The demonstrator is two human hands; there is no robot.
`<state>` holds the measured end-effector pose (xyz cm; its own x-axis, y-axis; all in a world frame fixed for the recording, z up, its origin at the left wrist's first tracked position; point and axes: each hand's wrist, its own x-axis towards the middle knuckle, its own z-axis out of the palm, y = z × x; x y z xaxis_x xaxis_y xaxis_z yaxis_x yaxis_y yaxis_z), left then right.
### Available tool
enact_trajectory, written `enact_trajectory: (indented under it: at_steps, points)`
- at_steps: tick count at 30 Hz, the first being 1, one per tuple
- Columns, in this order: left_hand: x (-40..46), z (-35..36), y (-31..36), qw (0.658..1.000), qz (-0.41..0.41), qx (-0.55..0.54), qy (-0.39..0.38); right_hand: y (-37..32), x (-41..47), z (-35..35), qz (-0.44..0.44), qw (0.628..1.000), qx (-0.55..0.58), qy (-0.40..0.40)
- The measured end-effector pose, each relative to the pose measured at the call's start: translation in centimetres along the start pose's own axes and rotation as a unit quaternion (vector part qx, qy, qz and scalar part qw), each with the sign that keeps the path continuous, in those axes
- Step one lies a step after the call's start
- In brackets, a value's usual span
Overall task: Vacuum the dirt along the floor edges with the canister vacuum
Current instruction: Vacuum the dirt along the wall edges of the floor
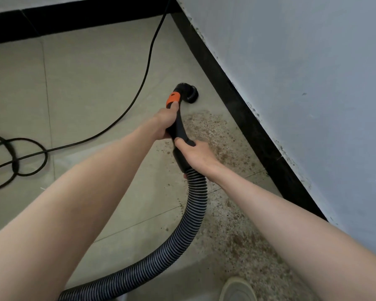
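From my feed, left to right: cord (pixel 139 88) lies looped at the floor's left edge and runs up to the far corner, well apart from the nozzle, so it's out of the sweep path. Floor (pixel 91 88) on that side looks clean. Left hand (pixel 166 122) is wrapped tight round the black wand (pixel 179 129) just below the orange collar (pixel 173 98), thumb up on the collar; I read that as the steering grip, close to the head for fine aim. Nozzle (pixel 188 93) sits on the floor near the skirting (pixel 243 109) but not touching it, just past the far end of the dirt (pixel 206 127). Right hand (pixel 197 155) is curled round the wand's rear cuff where the hose (pixel 191 213) joins, likely to take the hose weight and stop it dragging the head off line. Hose curves back to the near edge and out of view; canister isn't visible. Dirt runs as a band along the skirting from under the hands to the near-right corner, beside a shoe (pixel 237 288). Most of that band looks unvacuumed, so I'd judge the job early, with the next pull coming back along the edge. Wall (pixel 313 72) above the skirting is scuffed.
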<state>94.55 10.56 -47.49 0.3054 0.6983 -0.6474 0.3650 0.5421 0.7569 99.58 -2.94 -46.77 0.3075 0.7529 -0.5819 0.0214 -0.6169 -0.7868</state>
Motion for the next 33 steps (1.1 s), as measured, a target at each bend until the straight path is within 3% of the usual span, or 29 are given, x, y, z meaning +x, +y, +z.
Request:
enact_trajectory:
  at_steps: [9, 22, 28, 33]
  points:
    - [-3.1, -3.9, -4.3, 0.996, -0.020, -0.030, 0.084, 1.8, -2.5, 2.6, -0.025, 0.996, -0.012, -0.079]
    - [-12.5, -10.9, -9.5, 0.959, -0.144, -0.109, 0.220, 0.5, -9.4, 8.5, -0.029, 0.961, -0.198, -0.192]
    - [-12.6, -10.8, -13.7, 0.956, -0.112, -0.111, 0.246, 4.2, -9.3, 9.5, -0.047, 0.956, -0.230, -0.178]
    - [-13.0, -8.6, -13.3, 0.969, -0.101, -0.085, 0.211, 5.3, -10.6, 8.3, -0.035, 0.971, -0.202, -0.120]
